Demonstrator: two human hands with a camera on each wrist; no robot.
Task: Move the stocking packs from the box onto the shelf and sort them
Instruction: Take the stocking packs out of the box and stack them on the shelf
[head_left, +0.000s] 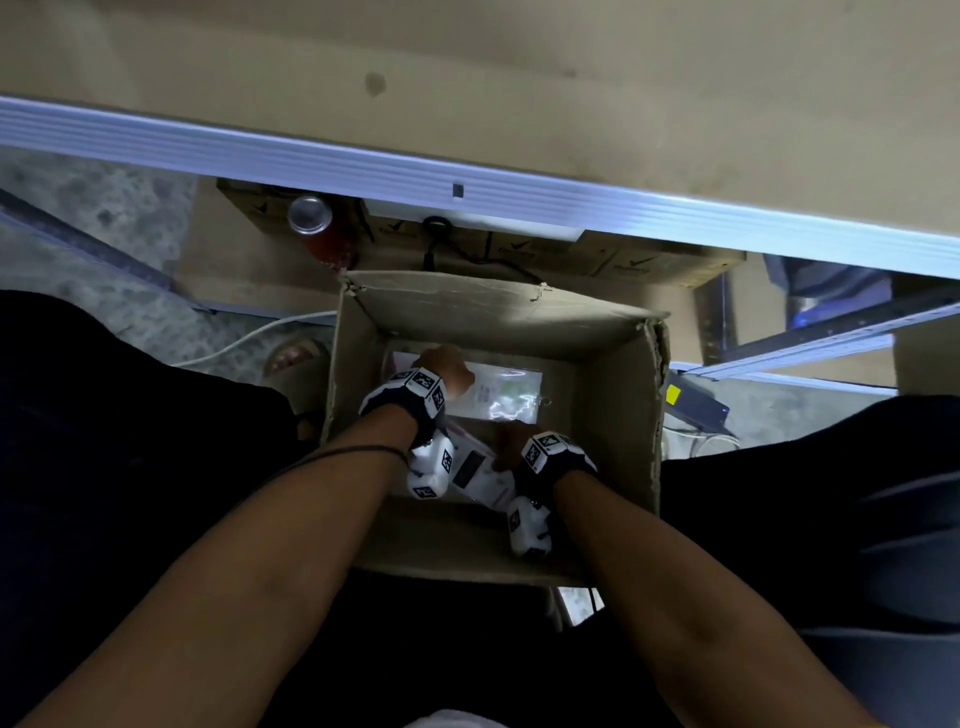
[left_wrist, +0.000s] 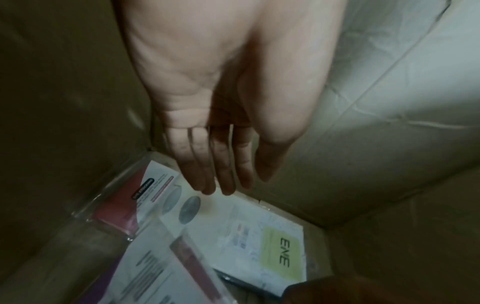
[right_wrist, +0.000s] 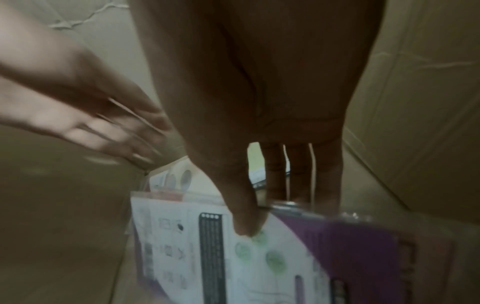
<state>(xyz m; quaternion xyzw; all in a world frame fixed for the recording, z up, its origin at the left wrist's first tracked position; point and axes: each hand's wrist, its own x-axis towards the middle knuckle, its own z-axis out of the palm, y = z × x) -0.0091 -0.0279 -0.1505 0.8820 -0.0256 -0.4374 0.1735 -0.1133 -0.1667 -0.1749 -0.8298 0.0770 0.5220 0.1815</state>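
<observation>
An open cardboard box (head_left: 613, 415) stands on the floor between my legs, and both hands are inside it. My right hand (head_left: 506, 441) (right_wrist: 272, 214) pinches the top edge of a purple and white stocking pack (right_wrist: 259, 257) (head_left: 472, 470), thumb on its printed face, fingers behind, and the pack stands tilted. My left hand (head_left: 447, 366) (left_wrist: 233, 185) hovers open with straight fingers over the far left corner. Below it lie a red and white pack (left_wrist: 145, 197) and a white pack with a green label (left_wrist: 259, 246) (head_left: 504, 395). The shelf (head_left: 519, 78) is above, bare where it shows.
The shelf's pale metal front rail (head_left: 467, 176) crosses the view above the box. Under it sit a red can (head_left: 311, 218), a row of small cartons (head_left: 545, 252) and a black cable (head_left: 441, 244). A sandalled foot (head_left: 296, 358) is left of the box.
</observation>
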